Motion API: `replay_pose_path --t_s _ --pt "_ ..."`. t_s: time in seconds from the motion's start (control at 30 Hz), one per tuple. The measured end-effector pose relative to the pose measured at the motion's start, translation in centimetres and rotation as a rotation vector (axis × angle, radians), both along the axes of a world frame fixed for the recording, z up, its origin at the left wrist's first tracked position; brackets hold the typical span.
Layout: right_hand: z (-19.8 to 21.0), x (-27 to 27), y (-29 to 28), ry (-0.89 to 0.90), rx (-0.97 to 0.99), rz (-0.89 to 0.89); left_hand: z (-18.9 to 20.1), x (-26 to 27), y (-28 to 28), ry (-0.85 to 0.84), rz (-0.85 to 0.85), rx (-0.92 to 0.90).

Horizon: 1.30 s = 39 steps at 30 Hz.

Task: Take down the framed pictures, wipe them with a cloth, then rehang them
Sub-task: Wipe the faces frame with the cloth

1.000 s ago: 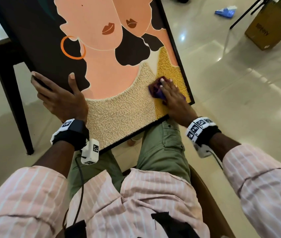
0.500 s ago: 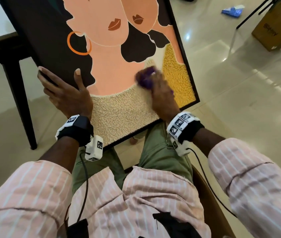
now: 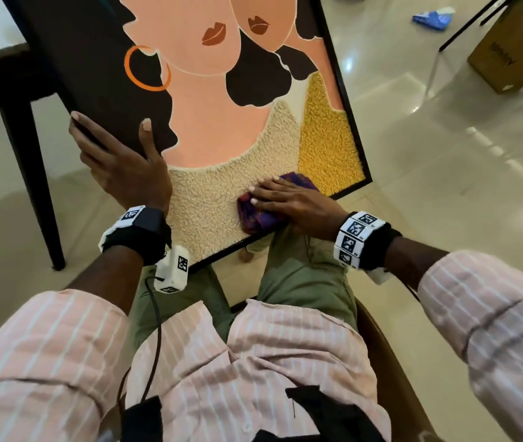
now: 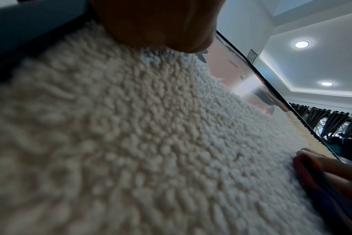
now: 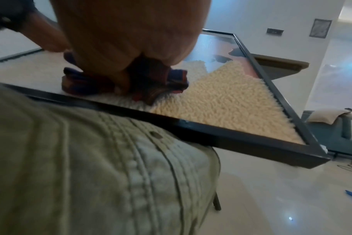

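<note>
A black-framed picture (image 3: 209, 116) of two faces, with cream and yellow tufted patches, lies tilted across my green-trousered thighs (image 3: 298, 275). My left hand (image 3: 116, 154) grips its left edge, thumb on the front and fingers behind. My right hand (image 3: 285, 199) lies over a bunched purple cloth (image 3: 253, 218) on the cream patch, just above the bottom frame rail. Its fingers stretch across the cloth. In the right wrist view the thumb digs into the cloth (image 5: 86, 79) beside the frame rail (image 5: 231, 136). The left wrist view shows the cream tufts (image 4: 151, 127) and the cloth (image 4: 322, 182) at the right.
A dark table (image 3: 30, 173) stands at the left, and the picture's top leans toward it. On the glossy tiled floor lie a cardboard box (image 3: 509, 52) and a blue item (image 3: 432, 19) at the far right. I sit on a brown chair (image 3: 391, 362).
My right hand swept the cloth from the yellow patch up and left to the picture's middle, then down to the cream patch by the bottom rail. The left hand kept its grip.
</note>
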State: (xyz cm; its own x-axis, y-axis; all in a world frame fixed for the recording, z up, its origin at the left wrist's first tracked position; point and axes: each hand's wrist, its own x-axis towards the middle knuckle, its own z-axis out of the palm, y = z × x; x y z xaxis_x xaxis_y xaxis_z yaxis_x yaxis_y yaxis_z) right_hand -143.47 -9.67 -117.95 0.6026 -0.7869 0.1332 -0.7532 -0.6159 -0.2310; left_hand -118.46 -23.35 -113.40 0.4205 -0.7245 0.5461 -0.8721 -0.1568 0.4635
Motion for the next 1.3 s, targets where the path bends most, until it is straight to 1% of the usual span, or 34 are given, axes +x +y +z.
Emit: replay_pose_path --t_s 0.1,0.13,0.17,0.2,0.23,0.27,0.3,0.33,0.37,0.4,0.43,0.47,0.5,0.53,0.57,0.6,0.63,0.67,0.73,0.77,0.8,0.83,0.87,0.9,0.93,0.97,1.0,1.07,1.13,1.17,1.3 --pt "-0.6 1.4 0.7 -0.013 -0.04 -0.083 -0.1 0.1 0.0 0.016 -0.018 -0.012" --pt "-1.0 2.3 1.1 -0.01 -0.032 -0.056 0.0 0.1 0.0 0.018 -0.023 -0.01" --pt "-1.2 3.3 1.3 -0.001 -0.014 0.016 0.0 0.2 0.0 0.02 -0.027 -0.005" --pt "-0.9 3.8 1.1 0.019 -0.008 0.094 -0.1 0.2 0.0 0.023 -0.03 -0.001" --pt "-0.5 3.8 0.6 0.046 -0.024 0.132 -0.1 0.2 0.0 0.027 -0.038 -0.002" --pt "0.2 3.6 -0.1 0.064 -0.047 0.107 -0.1 0.1 0.1 0.032 -0.044 -0.008" --pt "0.8 3.5 -0.9 0.061 -0.071 0.021 -0.1 0.0 0.1 0.038 -0.051 -0.015" --pt "1.3 3.6 -1.6 0.03 -0.079 -0.129 -0.1 0.0 0.1 0.041 -0.057 -0.015" --pt "1.5 4.4 -1.8 -0.041 -0.054 -0.321 0.0 0.0 0.1 0.043 -0.059 -0.008" --pt "1.4 5.8 -1.9 -0.115 -0.046 -0.469 0.0 0.2 0.0 0.047 -0.057 -0.002" --pt "1.1 7.7 -1.6 -0.149 -0.049 -0.538 0.0 0.2 0.0 0.049 -0.056 0.002" --pt "0.8 9.5 -1.1 -0.131 -0.037 -0.495 -0.1 0.3 -0.1 0.053 -0.058 0.001" --pt "0.3 10.7 -0.5 -0.075 -0.042 -0.354 -0.2 0.4 -0.1 0.057 -0.067 -0.003" --pt "0.1 11.0 -0.1 0.011 -0.049 -0.175 -0.3 0.4 -0.1 0.061 -0.076 -0.012" --pt "0.5 10.4 -0.3 0.054 -0.058 -0.026 -0.4 0.5 -0.1 0.066 -0.089 -0.022" --pt "1.0 9.4 -1.0 0.073 -0.079 0.038 -0.4 0.6 0.0 0.07 -0.107 -0.024" --pt "1.4 8.8 -1.9 0.056 -0.072 -0.001 -0.3 0.8 0.1 0.083 -0.122 -0.017" --pt "1.8 8.5 -2.7 0.001 -0.053 -0.123 -0.3 0.9 0.2 0.11 -0.138 -0.001" --pt "2.2 9.5 -3.7 -0.111 -0.033 -0.423 -0.3 1.2 0.6 0.231 -0.146 0.017" --pt "2.2 10.6 -3.7 -0.128 -0.036 -0.5 -0.3 1.3 0.8 0.31 -0.145 0.006" --pt "2.1 11.9 -3.4 -0.127 -0.048 -0.499 -0.2 1.4 1.0 0.387 -0.145 -0.014" --pt "1.9 12.9 -2.8 -0.095 -0.043 -0.412 -0.1 1.5 1.0 0.453 -0.151 -0.03" --pt "2.0 13.9 -2.1 -0.029 -0.03 -0.264 0.1 1.6 1.0 0.507 -0.157 -0.041" --pt "2.1 14.5 -1.7 0.068 -0.022 -0.116 0.2 1.9 1.0 0.547 -0.16 -0.052" --pt "2.4 14.9 -1.9 0.144 -0.033 -0.017 0.3 2.2 1.0 0.576 -0.164 -0.063" --pt "2.9 15.4 -2.4 0.174 -0.04 0.016 0.2 2.5 1.0 0.596 -0.171 -0.066" --pt "3.3 16.0 -3.3 0.152 -0.047 -0.015 0.1 2.9 1.1 0.611 -0.188 -0.056" --pt "3.6 17.4 -4.4 0.042 -0.038 -0.124 -0.3 3.8 1.3 0.654 -0.255 0.0" --pt "3.5 18.4 -4.3 -0.017 -0.014 -0.159 -0.8 5.0 1.0 0.641 -0.339 0.033" --pt "2.9 18.5 -3.9 -0.033 -0.006 -0.123 -1.0 5.5 0.7 0.601 -0.345 0.046" --pt "0.2 16.9 -1.6 0.016 0.015 0.225 -1.2 5.9 0.1 0.49 -0.309 0.093"
